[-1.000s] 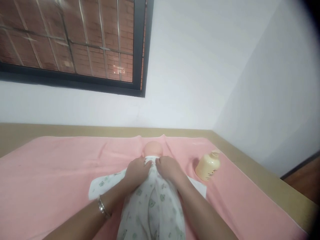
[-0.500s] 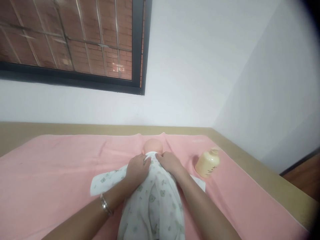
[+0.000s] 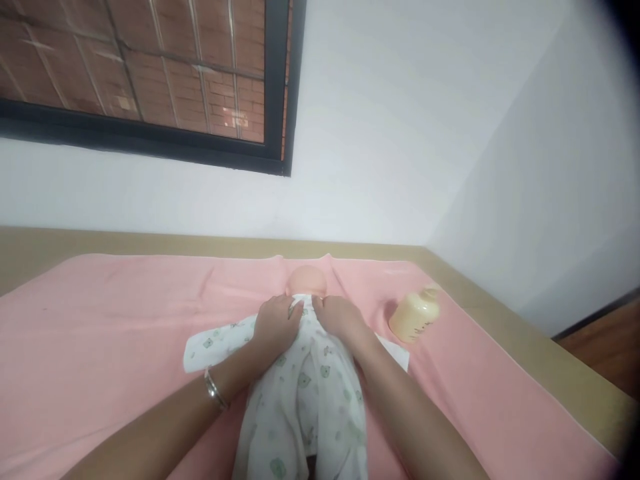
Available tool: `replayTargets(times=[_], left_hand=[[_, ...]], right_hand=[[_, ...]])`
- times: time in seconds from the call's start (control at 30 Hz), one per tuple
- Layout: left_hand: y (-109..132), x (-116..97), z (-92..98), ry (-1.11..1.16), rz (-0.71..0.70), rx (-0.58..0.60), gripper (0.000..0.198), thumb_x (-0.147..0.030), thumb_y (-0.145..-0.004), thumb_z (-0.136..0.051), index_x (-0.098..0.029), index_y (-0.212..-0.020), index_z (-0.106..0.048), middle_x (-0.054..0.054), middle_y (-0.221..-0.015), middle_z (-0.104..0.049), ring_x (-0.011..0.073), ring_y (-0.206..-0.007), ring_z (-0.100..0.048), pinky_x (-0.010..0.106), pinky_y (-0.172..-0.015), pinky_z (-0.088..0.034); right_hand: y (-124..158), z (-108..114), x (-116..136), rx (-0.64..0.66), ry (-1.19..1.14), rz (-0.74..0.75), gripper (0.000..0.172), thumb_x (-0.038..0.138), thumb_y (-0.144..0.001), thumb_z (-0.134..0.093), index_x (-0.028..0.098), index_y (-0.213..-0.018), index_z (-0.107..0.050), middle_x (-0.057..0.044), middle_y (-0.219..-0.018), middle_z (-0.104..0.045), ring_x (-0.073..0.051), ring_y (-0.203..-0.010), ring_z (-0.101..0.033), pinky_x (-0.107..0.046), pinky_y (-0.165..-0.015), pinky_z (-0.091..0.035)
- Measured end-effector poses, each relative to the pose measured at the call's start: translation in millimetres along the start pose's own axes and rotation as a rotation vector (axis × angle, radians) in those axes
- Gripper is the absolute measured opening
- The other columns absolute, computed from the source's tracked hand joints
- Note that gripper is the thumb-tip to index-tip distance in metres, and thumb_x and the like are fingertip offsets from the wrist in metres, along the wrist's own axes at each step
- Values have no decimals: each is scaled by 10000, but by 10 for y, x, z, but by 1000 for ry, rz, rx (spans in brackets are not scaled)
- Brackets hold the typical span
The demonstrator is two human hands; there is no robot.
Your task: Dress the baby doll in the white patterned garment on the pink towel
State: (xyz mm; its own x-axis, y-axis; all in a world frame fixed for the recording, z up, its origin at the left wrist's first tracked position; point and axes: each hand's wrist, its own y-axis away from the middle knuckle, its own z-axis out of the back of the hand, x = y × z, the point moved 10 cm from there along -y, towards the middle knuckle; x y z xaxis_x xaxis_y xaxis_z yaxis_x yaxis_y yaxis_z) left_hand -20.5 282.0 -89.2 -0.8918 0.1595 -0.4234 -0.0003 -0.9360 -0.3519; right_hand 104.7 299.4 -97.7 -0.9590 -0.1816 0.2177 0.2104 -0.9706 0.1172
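Observation:
A baby doll (image 3: pixel 307 280) lies on a pink cloth, its bare round head at the far end and its face not visible. A white baby garment with green prints (image 3: pixel 305 387) covers its body, with the sleeves spread to both sides. My left hand (image 3: pixel 277 323), with a silver bracelet on the wrist, is closed on the garment just left of the neckline. Opposite it, my right hand (image 3: pixel 340 317) pinches the fabric at the right of the neckline. Some fingertips are hidden in the folds.
The pink cloth (image 3: pixel 125 320) covers most of a tan surface (image 3: pixel 150 240). A pale yellow bottle (image 3: pixel 414 317) lies tilted right of the doll. Behind are a white wall (image 3: pixel 375 133) and a dark-framed window (image 3: pixel 275 87) with bars.
The view has tipped slightly downward, so the whole scene sits a little higher. My right fingers look more bent at the neckline. Both hands stay on the garment.

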Motion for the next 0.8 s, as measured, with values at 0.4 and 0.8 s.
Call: replayTargets(times=[0.4,0.8], left_hand=[[0,-41,28,-62,-35,-24,416,-366,-906,-284,-174,-684,-580,50,-721,-609,183,-729,-523,324,-697,-324],[-23,10,-30,59,-40,-7,399,-364,-886,-302,-180,-631,-547,39,-675,-567,168,-683,-488,286,-627,-335]], right_hand=[[-27,13,76,4,142,124,361,241,-906,-299,126,-961,-638,-154,-966,-645,-226,-843,-605,-293,-668,-416],[-59,-9,-1,8,43,86,488,327,-947,-188,129,-969,-634,-153,-964,-647,-214,-819,-601,-286,-654,-407]])
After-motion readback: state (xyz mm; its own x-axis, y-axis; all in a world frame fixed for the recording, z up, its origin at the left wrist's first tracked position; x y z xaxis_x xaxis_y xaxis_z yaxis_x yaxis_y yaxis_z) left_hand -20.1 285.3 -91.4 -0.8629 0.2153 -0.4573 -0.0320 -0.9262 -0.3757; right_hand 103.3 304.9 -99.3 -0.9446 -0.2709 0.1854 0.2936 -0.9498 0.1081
